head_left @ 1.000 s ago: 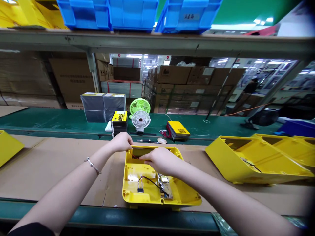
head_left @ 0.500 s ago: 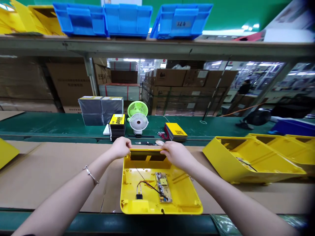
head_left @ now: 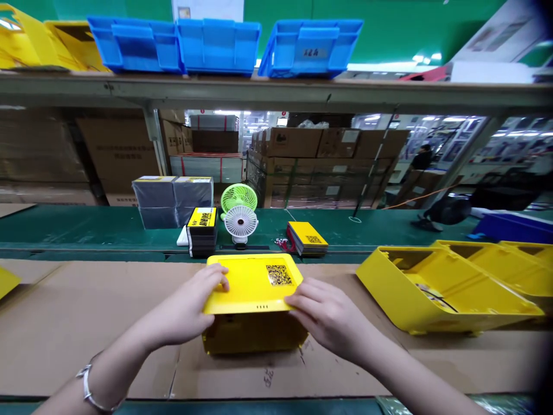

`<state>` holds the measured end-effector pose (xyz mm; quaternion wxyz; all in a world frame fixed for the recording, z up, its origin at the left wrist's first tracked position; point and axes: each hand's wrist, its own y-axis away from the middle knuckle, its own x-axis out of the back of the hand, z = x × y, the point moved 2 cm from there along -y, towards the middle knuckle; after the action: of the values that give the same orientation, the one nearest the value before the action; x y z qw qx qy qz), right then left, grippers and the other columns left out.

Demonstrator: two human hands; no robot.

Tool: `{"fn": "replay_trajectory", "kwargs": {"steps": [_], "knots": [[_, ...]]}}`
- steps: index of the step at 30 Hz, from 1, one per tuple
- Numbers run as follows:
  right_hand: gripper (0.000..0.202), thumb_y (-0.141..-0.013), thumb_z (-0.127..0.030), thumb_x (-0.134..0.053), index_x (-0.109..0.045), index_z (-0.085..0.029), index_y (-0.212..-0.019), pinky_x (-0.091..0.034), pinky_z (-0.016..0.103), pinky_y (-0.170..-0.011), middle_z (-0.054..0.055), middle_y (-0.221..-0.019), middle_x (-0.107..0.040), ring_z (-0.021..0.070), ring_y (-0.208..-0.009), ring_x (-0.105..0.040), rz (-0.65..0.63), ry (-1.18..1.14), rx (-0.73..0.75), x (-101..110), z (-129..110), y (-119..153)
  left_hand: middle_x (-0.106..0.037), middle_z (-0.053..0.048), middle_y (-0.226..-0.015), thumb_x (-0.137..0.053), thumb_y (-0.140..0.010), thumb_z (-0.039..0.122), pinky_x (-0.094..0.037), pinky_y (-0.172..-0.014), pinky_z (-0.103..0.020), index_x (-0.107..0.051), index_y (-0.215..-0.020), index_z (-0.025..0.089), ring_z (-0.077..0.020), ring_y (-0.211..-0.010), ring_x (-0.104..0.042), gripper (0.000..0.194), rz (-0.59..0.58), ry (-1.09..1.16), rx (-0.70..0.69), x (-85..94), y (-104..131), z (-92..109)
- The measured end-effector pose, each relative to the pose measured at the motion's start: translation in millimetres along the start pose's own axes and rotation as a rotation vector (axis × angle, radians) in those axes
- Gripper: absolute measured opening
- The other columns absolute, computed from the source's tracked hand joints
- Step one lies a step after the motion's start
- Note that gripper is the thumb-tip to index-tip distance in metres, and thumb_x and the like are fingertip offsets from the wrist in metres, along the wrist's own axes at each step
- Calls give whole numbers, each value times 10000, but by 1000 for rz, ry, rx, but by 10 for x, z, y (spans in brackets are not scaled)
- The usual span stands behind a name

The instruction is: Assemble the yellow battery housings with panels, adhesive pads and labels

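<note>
A yellow housing [head_left: 248, 291] stands on the brown cardboard, its panel with a black QR code facing up and its darker hollow side toward me. My left hand [head_left: 196, 300] grips its left edge, fingers on the panel and thumb below. At the right front corner, my right hand [head_left: 326, 311] pinches the edge. The circuit board and wires inside are hidden from this angle.
More yellow housings [head_left: 449, 288] stand at the right, and part of another [head_left: 7, 285] at the far left. Behind are a stack of yellow-topped plates [head_left: 307, 236], a white fan [head_left: 241, 223], a black-and-yellow stack [head_left: 203, 233] and grey boxes [head_left: 173, 202]. Blue bins [head_left: 311, 49] line the shelf above.
The yellow housing has been tipped from lying with its open inside facing up to showing its QR-coded panel. Both hands have shifted from the far rim to its left and right edges.
</note>
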<state>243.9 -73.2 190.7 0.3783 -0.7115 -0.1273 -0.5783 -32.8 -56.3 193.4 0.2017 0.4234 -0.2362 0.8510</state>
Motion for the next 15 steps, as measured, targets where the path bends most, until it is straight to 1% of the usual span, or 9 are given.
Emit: {"fn": "replay_trajectory", "kwargs": {"steps": [2,3,4,5,6,8,10,12,15], "knots": [[193,-856,-347,-521,-674,-229,-864,-446,311,-686,58,-811,-624,179,-782,-549,-37,-135,-45,1,10,-13,-343,-68,-1439,-626,-673,211,-236,-1079,-493,-501,-1187,284,-285,-1351,-233,534,-115,82,34,-9,14,-54],[181,-834,-370,-555,-674,-236,-859,-456,316,-730,52,-841,-630,180,-825,-557,-32,-196,-86,-3,40,-44,-303,-76,-1463,-643,-686,293,-208,-1086,-507,-468,-1240,285,-294,-1365,-195,582,-123,111,62,-16,-14,-82],[180,-811,-386,-584,-672,-242,-876,-456,329,-797,50,-897,-635,186,-890,-559,-8,-238,-140,-15,89,-88,-279,-84,-1475,-637,-701,348,-188,-1089,-516,-443,-1273,280,-297,-1370,-176,608,-98,132,96,-29,-65,-112],[207,-788,-397,-609,-667,-248,-919,-436,355,-876,52,-980,-631,197,-975,-546,26,-260,-209,-40,154,-141,-268,-93,-1479,-623,-714,375,-176,-1090,-517,-429,-1291,269,-297,-1369,-176,617,-48,146,134,-51,-135,-144],[274,-762,-411,-633,-653,-252,-986,-399,388,-948,57,-1081,-609,214,-1066,-513,56,-269,-288,-79,229,-199,-280,-104,-1472,-613,-722,385,-176,-1091,-510,-425,-1297,254,-295,-1363,-198,619,19,158,175,-82,-219,-180],[484,-701,-449,-676,-588,-258,-1136,-334,437,-1022,68,-1255,-523,247,-1197,-431,77,-299,-466,-186,387,-316,-391,-124,-1400,-623,-708,385,-218,-1081,-479,-465,-1264,218,-295,-1315,-306,602,152,207,263,-163,-399,-260],[646,-642,-490,-707,-527,-260,-1218,-356,436,-1010,73,-1315,-478,263,-1214,-427,27,-394,-621,-304,514,-417,-524,-120,-1261,-647,-679,395,-313,-1031,-445,-553,-1156,199,-296,-1204,-449,525,250,314,360,-239,-560,-345],[657,-632,-508,-704,-524,-253,-1210,-444,388,-924,70,-1258,-533,250,-1123,-518,-37,-546,-716,-394,587,-493,-612,-106,-1107,-650,-670,420,-416,-929,-423,-621,-1003,190,-292,-1057,-560,406,291,422,432,-286,-670,-420],[506,-668,-487,-684,-578,-223,-1086,-515,314,-766,54,-1063,-642,214,-922,-623,-82,-754,-760,-468,623,-559,-669,-91,-943,-654,-664,445,-503,-753,-369,-635,-880,173,-264,-868,-637,348,267,528,467,-310,-730,-486]]}}
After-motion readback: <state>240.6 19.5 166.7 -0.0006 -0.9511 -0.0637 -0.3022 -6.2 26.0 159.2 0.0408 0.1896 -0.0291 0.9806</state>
